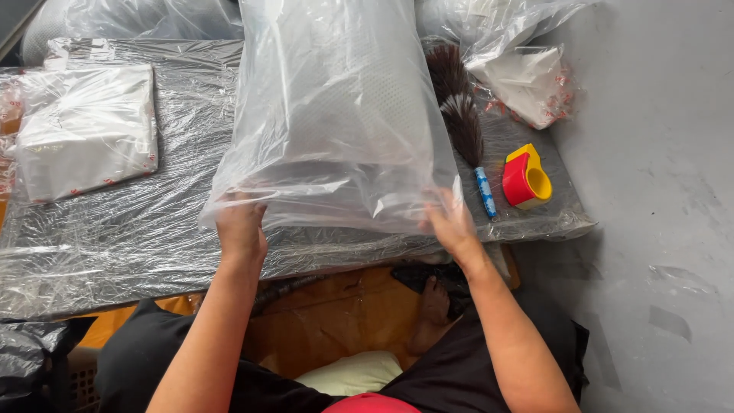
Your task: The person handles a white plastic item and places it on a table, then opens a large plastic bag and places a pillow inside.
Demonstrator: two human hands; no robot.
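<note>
Btwn both hands' fingers (440, 222): bagged pillow (336, 115) end.

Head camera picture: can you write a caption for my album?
Both hands, left and right, hold the open end of a big clear plastic bag with a white pillow inside, beside a brush and tape dispenser.

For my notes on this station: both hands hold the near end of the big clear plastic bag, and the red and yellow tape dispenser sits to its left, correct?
Not quite. The head view shows the tape dispenser to the right of the clear plastic bag, beside the feather duster. The left hand and right hand do hold the bag's near end.
</note>
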